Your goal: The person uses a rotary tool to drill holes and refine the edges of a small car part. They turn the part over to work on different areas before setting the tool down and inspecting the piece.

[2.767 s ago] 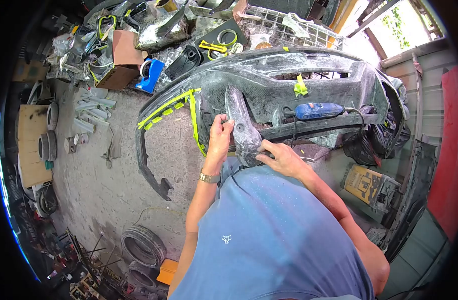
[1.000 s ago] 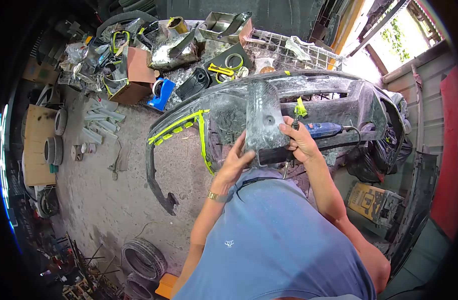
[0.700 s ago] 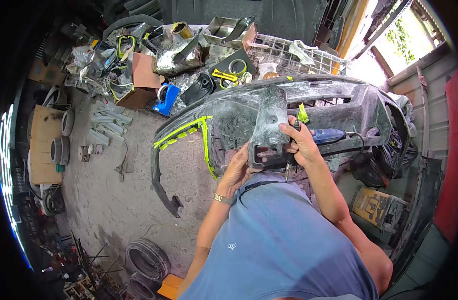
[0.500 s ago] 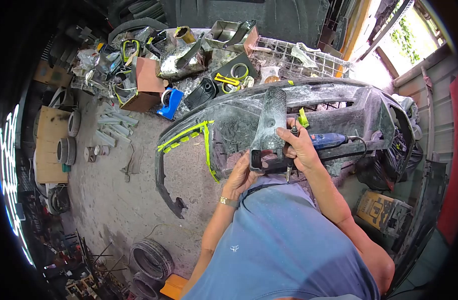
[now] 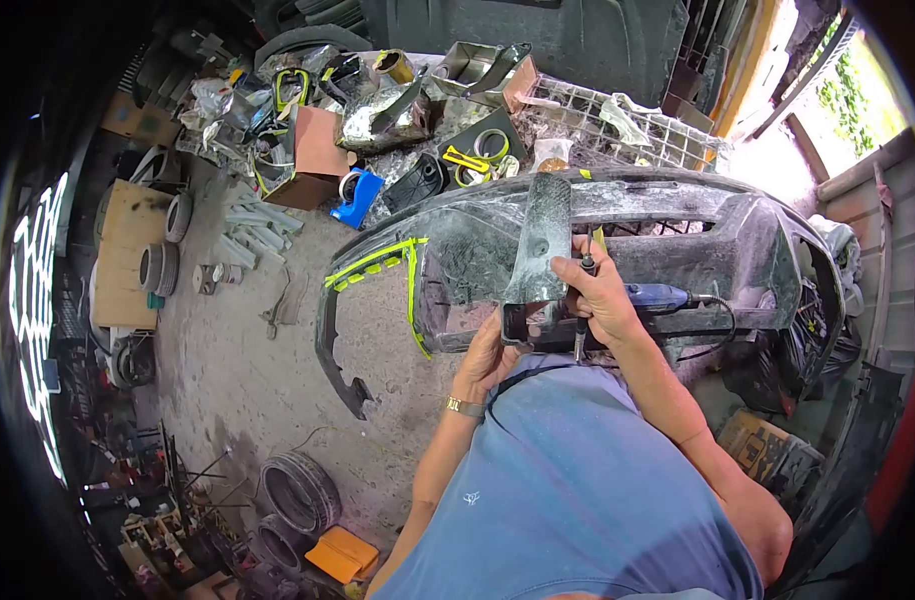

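Observation:
A long grey dusty plastic part [image 5: 542,235] stands upright before my chest, its hollow dark end at the bottom. My left hand [image 5: 487,357] grips that lower end from the left. My right hand [image 5: 602,296] pinches a thin dark rotary handpiece [image 5: 581,330] and rests against the part's right side; the handpiece's metal end points down. Behind them lies a large grey bumper [image 5: 457,250] with yellow-green tape [image 5: 413,290] on its left section. A blue power tool [image 5: 657,296] with a black cord sits on the bumper, right of my right hand.
Beyond the bumper are a blue tape dispenser [image 5: 357,198], a cardboard box [image 5: 315,160], tape rolls [image 5: 492,146] and a wire rack [image 5: 667,143]. Tyres [image 5: 299,492] and an orange piece [image 5: 342,555] lie on the floor at lower left. Black bags [image 5: 762,375] are at right.
The view has shifted, so the surroundings appear farther right. Both hands keep their holds on the grey part and the handpiece.

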